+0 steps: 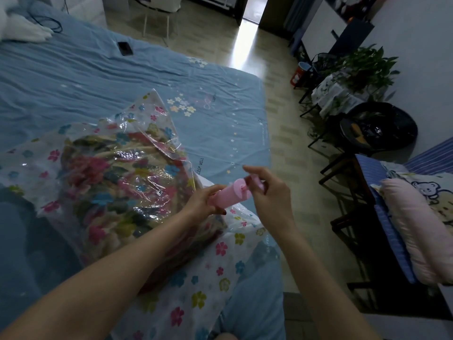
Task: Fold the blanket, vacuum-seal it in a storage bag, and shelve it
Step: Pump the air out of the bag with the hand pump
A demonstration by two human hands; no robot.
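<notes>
A clear storage bag (152, 123) printed with small flowers lies on the blue bed (85, 77). Inside it is the folded floral blanket (115, 182), pink, green and cream. Over the bag's right edge I hold a pink hand pump (234, 195). My left hand (204, 201) grips the pump's barrel from the left. My right hand (268, 190) pinches the pink handle at the pump's right end. The pump's lower end is hidden behind my left hand.
A black phone (125, 48) and a dark cable (47, 23) lie on the bed farther back. Right of the bed runs a tiled floor (282, 133), then a plant stand (353, 77), a black round basin (380, 126) and a chair with pink bedding (414, 224).
</notes>
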